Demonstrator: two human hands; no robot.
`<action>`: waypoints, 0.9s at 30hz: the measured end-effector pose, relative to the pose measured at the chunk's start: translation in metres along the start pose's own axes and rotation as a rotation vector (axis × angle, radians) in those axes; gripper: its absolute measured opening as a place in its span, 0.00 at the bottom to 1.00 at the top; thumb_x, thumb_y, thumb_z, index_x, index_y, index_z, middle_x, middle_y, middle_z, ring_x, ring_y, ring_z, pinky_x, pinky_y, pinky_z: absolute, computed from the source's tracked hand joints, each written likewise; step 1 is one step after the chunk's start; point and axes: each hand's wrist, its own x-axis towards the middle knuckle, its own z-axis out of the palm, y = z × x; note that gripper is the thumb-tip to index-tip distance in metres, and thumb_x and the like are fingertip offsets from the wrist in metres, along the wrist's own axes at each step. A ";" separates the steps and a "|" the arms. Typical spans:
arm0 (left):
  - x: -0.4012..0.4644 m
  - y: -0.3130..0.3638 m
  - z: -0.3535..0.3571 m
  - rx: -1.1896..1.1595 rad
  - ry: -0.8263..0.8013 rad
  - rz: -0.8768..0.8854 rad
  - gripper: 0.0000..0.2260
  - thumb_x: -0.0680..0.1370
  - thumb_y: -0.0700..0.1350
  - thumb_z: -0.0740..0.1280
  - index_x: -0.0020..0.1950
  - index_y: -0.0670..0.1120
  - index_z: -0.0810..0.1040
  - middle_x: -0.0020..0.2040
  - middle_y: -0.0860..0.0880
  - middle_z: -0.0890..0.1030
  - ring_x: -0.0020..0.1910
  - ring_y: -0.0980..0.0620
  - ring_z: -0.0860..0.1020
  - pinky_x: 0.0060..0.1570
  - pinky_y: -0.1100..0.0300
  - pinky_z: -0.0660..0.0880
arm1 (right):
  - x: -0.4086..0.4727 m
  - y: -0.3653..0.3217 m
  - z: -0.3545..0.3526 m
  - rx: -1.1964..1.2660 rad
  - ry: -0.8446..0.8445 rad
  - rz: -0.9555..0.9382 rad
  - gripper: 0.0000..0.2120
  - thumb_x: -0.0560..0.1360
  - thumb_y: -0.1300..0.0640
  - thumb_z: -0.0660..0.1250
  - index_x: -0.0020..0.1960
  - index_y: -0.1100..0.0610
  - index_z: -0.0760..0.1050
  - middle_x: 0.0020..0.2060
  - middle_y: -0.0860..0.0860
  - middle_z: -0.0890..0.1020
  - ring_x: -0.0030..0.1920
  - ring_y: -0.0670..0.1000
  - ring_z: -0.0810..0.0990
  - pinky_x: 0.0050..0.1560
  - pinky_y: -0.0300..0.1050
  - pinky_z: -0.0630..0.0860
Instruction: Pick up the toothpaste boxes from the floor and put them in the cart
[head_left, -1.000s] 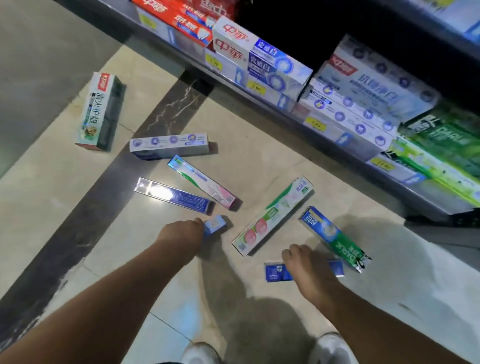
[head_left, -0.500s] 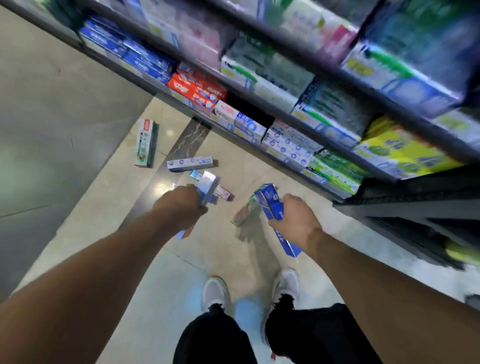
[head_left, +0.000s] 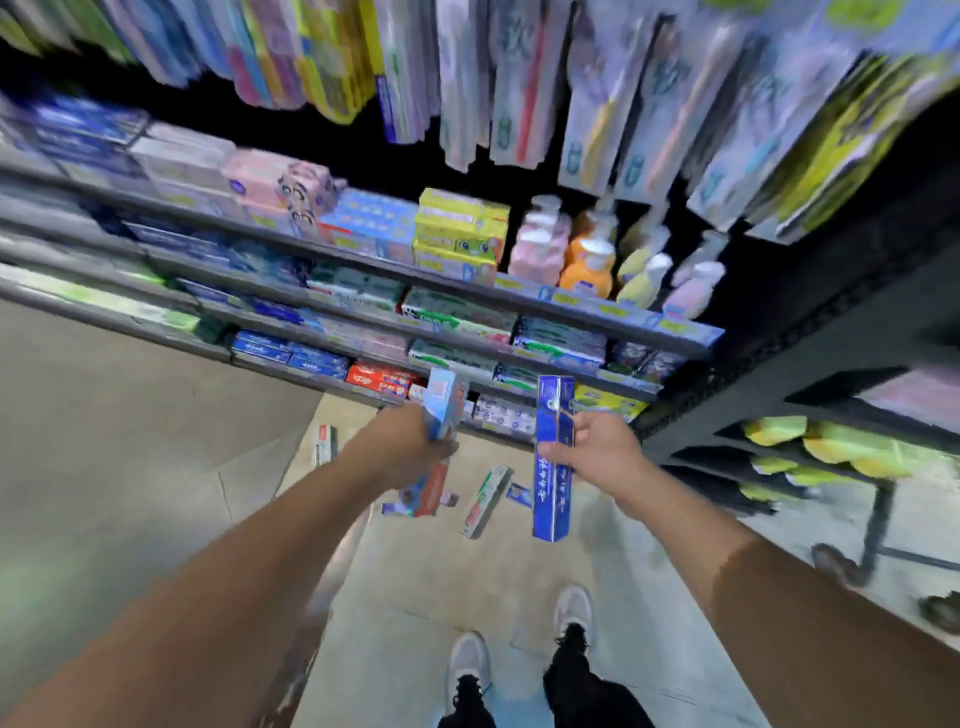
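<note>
I see left hand (head_left: 410, 447) clamped on light-blue box (head_left: 441, 402) | right hand (head_left: 597, 449) clamped on dark-blue box (head_left: 553, 483) | green box (head_left: 485, 499) on floor (head_left: 156, 441), 6 o'clock of hands

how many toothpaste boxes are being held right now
2: a light blue box in the left hand, a dark blue box in the right hand. More could be hidden behind them.

Mid-frame, my left hand (head_left: 410, 441) grips a light blue toothpaste box (head_left: 441, 402); my right hand (head_left: 597, 447) grips a dark blue box (head_left: 555, 457) upright. A green-and-white box (head_left: 485, 500) lies on the floor (head_left: 156, 441) below.
</note>
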 end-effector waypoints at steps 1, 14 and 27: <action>-0.005 0.014 -0.005 -0.004 -0.002 0.032 0.17 0.78 0.56 0.65 0.41 0.42 0.75 0.40 0.40 0.79 0.39 0.42 0.77 0.35 0.57 0.68 | -0.015 -0.003 -0.011 0.037 0.024 0.005 0.20 0.59 0.47 0.80 0.43 0.57 0.81 0.39 0.55 0.86 0.43 0.57 0.85 0.49 0.62 0.81; -0.040 0.243 0.027 0.232 -0.159 0.437 0.15 0.81 0.55 0.61 0.47 0.43 0.71 0.34 0.49 0.74 0.31 0.54 0.73 0.26 0.67 0.68 | -0.131 0.086 -0.181 0.365 0.335 0.032 0.12 0.63 0.56 0.80 0.43 0.56 0.81 0.40 0.55 0.86 0.44 0.56 0.86 0.46 0.60 0.82; -0.083 0.537 0.198 0.355 -0.250 0.694 0.16 0.75 0.59 0.66 0.57 0.51 0.76 0.51 0.49 0.81 0.40 0.51 0.81 0.38 0.56 0.80 | -0.249 0.297 -0.389 0.535 0.629 0.224 0.19 0.60 0.48 0.81 0.44 0.56 0.81 0.40 0.56 0.85 0.43 0.58 0.85 0.45 0.62 0.82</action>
